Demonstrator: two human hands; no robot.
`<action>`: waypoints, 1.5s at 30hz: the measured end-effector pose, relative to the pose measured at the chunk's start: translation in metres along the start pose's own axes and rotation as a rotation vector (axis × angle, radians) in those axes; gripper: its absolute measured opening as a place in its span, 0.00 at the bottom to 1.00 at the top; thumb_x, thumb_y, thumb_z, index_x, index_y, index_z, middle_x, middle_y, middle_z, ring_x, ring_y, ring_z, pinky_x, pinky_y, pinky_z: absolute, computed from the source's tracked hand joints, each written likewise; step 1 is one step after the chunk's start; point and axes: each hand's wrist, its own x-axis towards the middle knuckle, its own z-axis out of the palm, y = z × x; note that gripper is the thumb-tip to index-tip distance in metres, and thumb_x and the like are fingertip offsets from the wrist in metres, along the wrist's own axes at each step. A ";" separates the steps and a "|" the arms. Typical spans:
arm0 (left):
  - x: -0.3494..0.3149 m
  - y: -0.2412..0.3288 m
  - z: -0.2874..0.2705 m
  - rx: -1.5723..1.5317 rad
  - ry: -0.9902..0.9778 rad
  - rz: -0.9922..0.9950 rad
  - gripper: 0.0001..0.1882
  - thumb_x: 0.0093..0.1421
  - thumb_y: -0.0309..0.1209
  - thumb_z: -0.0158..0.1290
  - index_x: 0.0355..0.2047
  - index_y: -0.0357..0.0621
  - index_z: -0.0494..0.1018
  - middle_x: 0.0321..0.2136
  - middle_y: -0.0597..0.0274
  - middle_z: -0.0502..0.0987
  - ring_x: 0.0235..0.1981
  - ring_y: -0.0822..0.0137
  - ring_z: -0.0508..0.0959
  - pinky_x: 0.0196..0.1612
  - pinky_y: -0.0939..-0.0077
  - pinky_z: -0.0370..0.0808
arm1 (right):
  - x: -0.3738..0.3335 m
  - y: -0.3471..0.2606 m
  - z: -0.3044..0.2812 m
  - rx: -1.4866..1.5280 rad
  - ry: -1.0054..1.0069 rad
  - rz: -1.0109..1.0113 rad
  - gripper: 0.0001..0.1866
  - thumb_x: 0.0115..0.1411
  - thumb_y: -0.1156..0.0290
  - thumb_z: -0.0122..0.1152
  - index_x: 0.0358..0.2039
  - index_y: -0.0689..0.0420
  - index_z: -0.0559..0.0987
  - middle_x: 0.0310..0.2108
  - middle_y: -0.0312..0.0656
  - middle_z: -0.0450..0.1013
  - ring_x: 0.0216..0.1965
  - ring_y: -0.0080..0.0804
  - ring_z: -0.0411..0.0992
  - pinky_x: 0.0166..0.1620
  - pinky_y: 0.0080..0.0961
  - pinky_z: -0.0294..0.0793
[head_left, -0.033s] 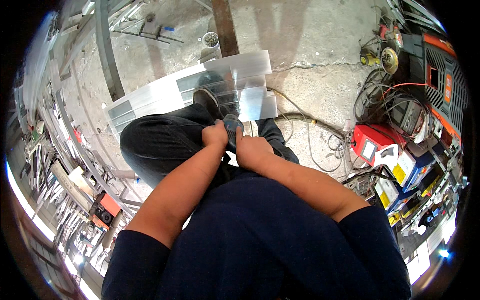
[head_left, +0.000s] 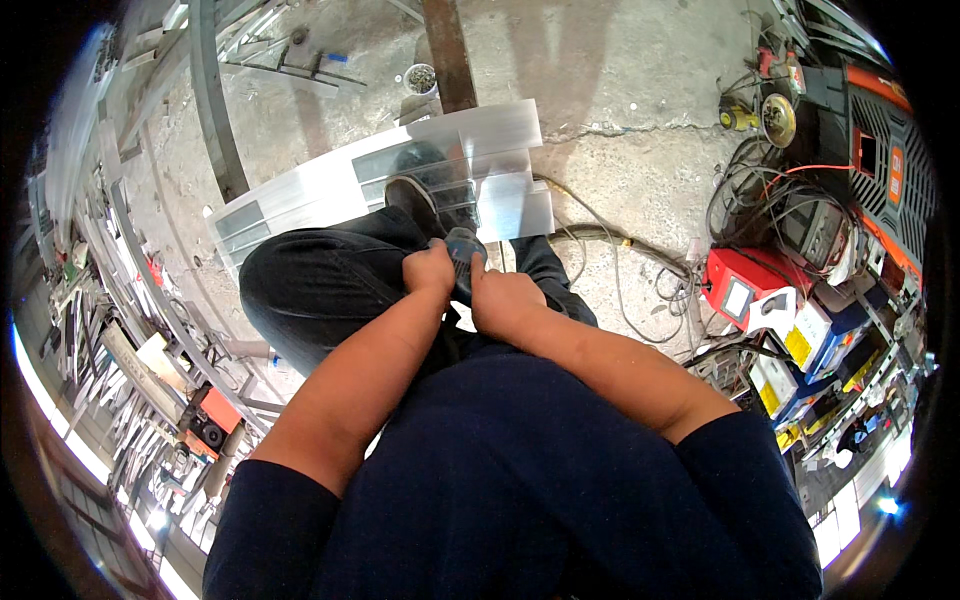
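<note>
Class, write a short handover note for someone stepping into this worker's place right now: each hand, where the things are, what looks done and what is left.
Left hand: closed on the small dark blue-grey object held over the lap.
Right hand: gripping the same object from the other side.
The shiny aluminium profile stack lies on the cracked concrete floor, with the dark shoe planted on it.
The red box-shaped machine sits among cables to the right.
Done: profiles laid side by side.
Left: cannot tell; what the held object is stays unclear.
</note>
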 end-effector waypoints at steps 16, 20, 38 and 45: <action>-0.007 0.009 0.003 -0.255 0.052 -0.220 0.33 0.61 0.49 0.38 0.25 0.26 0.77 0.29 0.32 0.77 0.39 0.38 0.78 0.45 0.55 0.72 | -0.006 0.003 -0.002 0.005 -0.009 0.014 0.36 0.54 0.70 0.51 0.62 0.70 0.55 0.35 0.57 0.77 0.35 0.50 0.78 0.39 0.43 0.77; -0.005 0.007 0.007 -0.286 0.058 -0.275 0.33 0.61 0.50 0.39 0.26 0.26 0.77 0.30 0.32 0.77 0.39 0.39 0.78 0.45 0.56 0.73 | -0.005 0.005 0.001 -0.002 0.000 -0.013 0.35 0.53 0.70 0.50 0.61 0.71 0.56 0.33 0.57 0.77 0.33 0.50 0.78 0.37 0.43 0.77; 0.001 -0.004 0.021 -0.204 0.082 -0.142 0.33 0.61 0.49 0.37 0.25 0.26 0.77 0.30 0.31 0.76 0.39 0.38 0.78 0.45 0.54 0.72 | -0.008 0.007 -0.002 -0.039 0.051 -0.038 0.34 0.53 0.71 0.51 0.60 0.71 0.58 0.30 0.55 0.77 0.31 0.49 0.78 0.35 0.42 0.77; -0.014 0.018 -0.002 -0.237 0.083 -0.211 0.33 0.62 0.49 0.36 0.26 0.27 0.77 0.29 0.33 0.77 0.39 0.39 0.78 0.46 0.56 0.72 | -0.007 0.003 -0.011 -0.016 -0.070 0.021 0.32 0.57 0.71 0.49 0.61 0.69 0.58 0.39 0.56 0.77 0.40 0.50 0.77 0.42 0.41 0.77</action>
